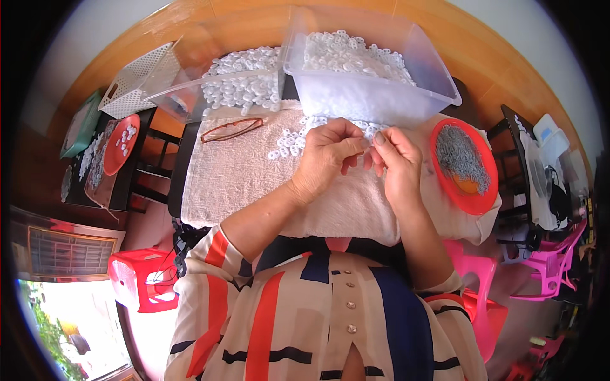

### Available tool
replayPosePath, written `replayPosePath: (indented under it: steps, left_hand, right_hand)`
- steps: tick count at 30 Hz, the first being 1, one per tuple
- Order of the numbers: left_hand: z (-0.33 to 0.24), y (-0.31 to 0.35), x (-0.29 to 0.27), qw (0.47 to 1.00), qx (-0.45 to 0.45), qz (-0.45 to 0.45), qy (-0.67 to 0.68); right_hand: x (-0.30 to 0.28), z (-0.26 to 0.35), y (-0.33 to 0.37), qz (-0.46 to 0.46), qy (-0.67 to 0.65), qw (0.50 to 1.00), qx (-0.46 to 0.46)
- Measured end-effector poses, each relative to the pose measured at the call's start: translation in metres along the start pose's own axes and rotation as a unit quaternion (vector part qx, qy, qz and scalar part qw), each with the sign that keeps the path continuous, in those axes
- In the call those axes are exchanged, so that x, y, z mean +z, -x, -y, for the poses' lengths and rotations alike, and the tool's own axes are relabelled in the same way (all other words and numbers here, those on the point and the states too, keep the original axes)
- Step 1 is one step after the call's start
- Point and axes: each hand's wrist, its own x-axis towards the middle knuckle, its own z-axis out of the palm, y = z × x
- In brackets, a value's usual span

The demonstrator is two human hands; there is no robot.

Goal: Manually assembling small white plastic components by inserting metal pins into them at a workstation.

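Note:
My left hand (326, 153) and my right hand (398, 160) meet over the towel, each with thumb and fingers pinched together. Whatever lies between the fingertips is too small and too covered to make out. Just beyond them, small white plastic pieces (291, 143) with holes lie loose in a pile, partly hidden by my hands. To the right, a red oval dish (490, 166) holds a heap of small grey metal pieces (459, 152), with an orange patch showing at its near end.
Beige towel (235, 181) covers the table. Behind stand two clear tubs: the right tub (375, 95) and left tub (181, 101), both with many white pieces. Eyeglasses (232, 129) rest at the towel's far left. A side table at left bears a red plate (116, 155); a red stool (136, 279) stands below.

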Motion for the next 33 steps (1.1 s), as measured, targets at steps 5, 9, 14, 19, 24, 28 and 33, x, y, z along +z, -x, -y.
replayPosePath:
  steps: [5,9,14,19,24,28,33]
  left_hand:
    - [-0.001,0.003,0.000,1.000,-0.008,0.013,-0.010]
    - [-0.002,0.001,0.001,0.999,-0.007,-0.018,0.047]
    - [-0.003,0.003,0.001,1.000,-0.005,-0.028,-0.013]
    - [-0.004,0.002,0.000,0.995,0.026,-0.018,-0.091]
    - [-0.002,0.002,0.000,0.991,0.058,-0.014,-0.121]
    - [0.002,0.003,-0.002,0.988,0.058,-0.006,-0.145]
    - [-0.004,0.004,-0.003,0.986,0.040,0.002,-0.160]
  right_hand:
    - [0.005,0.004,0.002,-0.013,-0.008,1.000,0.002]
    - [0.004,0.002,0.002,-0.014,0.007,1.000,-0.021]
    - [0.001,-0.006,0.002,-0.009,0.095,0.992,-0.085]
    - [-0.003,-0.013,0.001,-0.009,0.238,0.950,-0.201]
    - [0.001,-0.009,0.002,-0.015,0.118,0.988,-0.099]
    - [0.001,-0.011,0.001,-0.004,0.065,0.995,-0.077]
    - [0.001,-0.007,0.002,-0.009,0.106,0.989,-0.100]
